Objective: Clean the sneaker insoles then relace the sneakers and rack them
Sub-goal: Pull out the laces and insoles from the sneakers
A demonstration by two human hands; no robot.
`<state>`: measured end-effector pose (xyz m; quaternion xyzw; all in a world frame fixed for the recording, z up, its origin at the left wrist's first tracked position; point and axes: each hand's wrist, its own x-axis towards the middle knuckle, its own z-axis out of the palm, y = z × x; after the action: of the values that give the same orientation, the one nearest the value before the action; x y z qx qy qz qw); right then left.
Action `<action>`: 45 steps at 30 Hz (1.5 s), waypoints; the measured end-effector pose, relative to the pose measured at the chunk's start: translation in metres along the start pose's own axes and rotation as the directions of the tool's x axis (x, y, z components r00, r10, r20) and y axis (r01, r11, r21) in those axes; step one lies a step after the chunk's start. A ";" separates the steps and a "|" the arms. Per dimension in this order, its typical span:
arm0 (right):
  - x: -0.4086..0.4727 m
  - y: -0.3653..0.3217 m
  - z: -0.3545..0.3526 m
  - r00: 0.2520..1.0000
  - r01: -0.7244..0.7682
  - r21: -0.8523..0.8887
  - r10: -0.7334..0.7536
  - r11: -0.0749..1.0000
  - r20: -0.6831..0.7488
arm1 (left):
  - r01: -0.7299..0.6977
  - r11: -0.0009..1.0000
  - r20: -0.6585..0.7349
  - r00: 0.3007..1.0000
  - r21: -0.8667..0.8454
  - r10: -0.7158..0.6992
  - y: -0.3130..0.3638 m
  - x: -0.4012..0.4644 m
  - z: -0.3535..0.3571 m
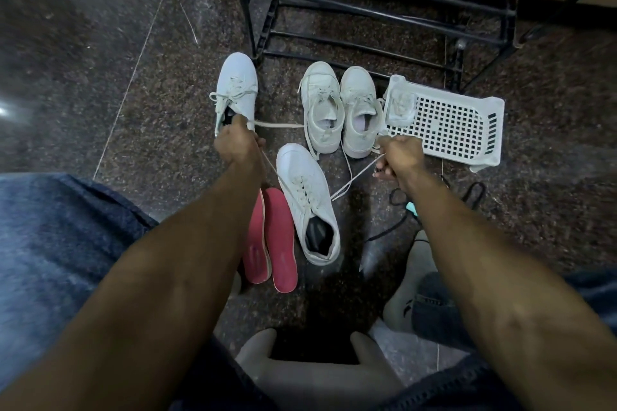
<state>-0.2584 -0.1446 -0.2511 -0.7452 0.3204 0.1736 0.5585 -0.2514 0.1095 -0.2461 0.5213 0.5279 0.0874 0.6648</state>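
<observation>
Four white canvas sneakers (309,203) sit on the dark floor before the black metal rack (384,10), none racked. Both hands, left hand (237,143) and right hand (397,157), pinch lace ends taut on the nearest sneaker; two red insoles (272,240) lie beside it, not yet reinserted.

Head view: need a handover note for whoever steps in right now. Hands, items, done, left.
Left hand pinches a white lace end beside the far-left white sneaker. Right hand keeps a grip on another lace end running from the near white sneaker.
Two pink foam insoles lie on the floor beside that near sneaker. A second off-white pair stands laced by the white perforated plastic basket.
Done: insoles out. Left: reinsert insoles, finish lacing, load the black metal rack.
</observation>
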 end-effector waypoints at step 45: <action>-0.048 0.096 0.067 0.970 0.239 -0.769 -0.108 0.593 0.219 | -0.838 -0.301 0.887 0.457 0.455 0.068 -0.137 -0.044 -0.055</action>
<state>-0.3518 -0.0839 -0.3117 -0.9270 0.0940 0.2967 0.2095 -0.3734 0.0533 -0.3213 0.9765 -0.0835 -0.1702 0.1028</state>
